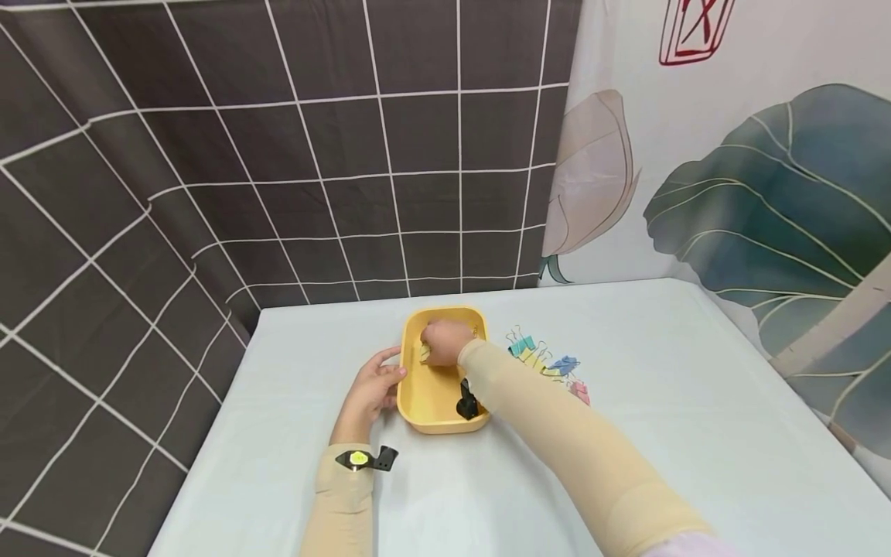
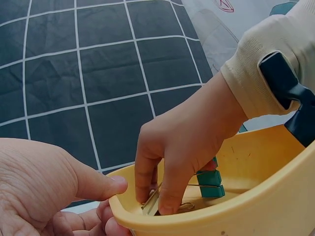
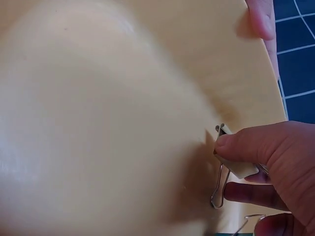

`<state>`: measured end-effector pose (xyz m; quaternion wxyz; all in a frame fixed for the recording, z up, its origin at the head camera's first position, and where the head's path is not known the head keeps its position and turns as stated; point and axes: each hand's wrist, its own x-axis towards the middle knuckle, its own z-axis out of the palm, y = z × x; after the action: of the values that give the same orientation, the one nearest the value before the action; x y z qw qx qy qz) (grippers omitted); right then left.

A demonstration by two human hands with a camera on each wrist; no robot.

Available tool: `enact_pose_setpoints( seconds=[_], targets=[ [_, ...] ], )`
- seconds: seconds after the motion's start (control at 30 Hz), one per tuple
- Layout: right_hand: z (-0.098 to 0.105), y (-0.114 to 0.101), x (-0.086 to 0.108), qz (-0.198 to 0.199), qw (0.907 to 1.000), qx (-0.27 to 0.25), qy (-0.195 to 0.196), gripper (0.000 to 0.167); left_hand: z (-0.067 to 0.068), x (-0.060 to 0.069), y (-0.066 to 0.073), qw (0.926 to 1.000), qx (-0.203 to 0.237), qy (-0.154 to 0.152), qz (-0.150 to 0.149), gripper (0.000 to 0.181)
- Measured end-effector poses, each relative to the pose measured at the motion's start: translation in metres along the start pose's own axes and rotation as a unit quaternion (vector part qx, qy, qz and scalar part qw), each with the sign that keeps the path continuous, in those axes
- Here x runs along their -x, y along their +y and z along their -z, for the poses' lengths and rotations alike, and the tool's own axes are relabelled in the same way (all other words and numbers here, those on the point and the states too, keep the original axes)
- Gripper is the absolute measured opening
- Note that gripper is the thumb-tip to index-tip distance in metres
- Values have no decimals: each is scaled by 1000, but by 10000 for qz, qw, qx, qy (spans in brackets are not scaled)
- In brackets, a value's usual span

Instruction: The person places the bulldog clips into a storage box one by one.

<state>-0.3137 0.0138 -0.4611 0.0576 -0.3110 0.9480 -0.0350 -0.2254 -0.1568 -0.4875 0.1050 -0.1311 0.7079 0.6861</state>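
A yellow plastic basin point(image 1: 433, 398) stands on the white table. At its left rim my left hand point(image 1: 370, 391) grips the wall, thumb over the edge and fingers outside, as the left wrist view shows. Reaching down inside the basin, my right hand point(image 1: 445, 342) pinches a yellow binder clip point(image 3: 238, 167) between thumb and fingers, close to the basin's wall. The clip's wire handle hangs beside the fingers. Behind that hand, green binder clips point(image 2: 211, 184) show inside the basin; whether the other fingers touch them I cannot tell.
Right of the basin lies a loose group of binder clips: teal point(image 1: 522, 346), yellow point(image 1: 534, 359), blue point(image 1: 565, 364) and pink point(image 1: 579, 392). The table point(image 1: 278, 456) meets a dark gridded cloth point(image 1: 334, 201) at the back and left. A black wrist-camera mount point(image 1: 468, 401) hangs over the basin.
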Motion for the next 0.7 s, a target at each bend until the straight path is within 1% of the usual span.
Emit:
enact_pose_setpoints(
  seconds=[0.23,0.33,0.57,0.63,0.7],
  targets=[
    [-1,-3,0,-67,9999,-73,-60,8,0,1,0,10000,1,3,-18,51],
    [-1,-4,1,-92,9998,-157,-75,6,-1,1,0,10000,6,-6,-7,51],
    [-1,-3,-2,-141,9995,-218,-166,6,0,1,1,10000,-16,-20,-38,51],
    [0,-3,-3,-116,9994,-234,-232,11,0,1,1,10000,-15,-24,-28,51],
    [3,-2,-3,-90,9990,-350,-252,21,0,1,1,10000,-10,-30,-18,51]
  ],
)
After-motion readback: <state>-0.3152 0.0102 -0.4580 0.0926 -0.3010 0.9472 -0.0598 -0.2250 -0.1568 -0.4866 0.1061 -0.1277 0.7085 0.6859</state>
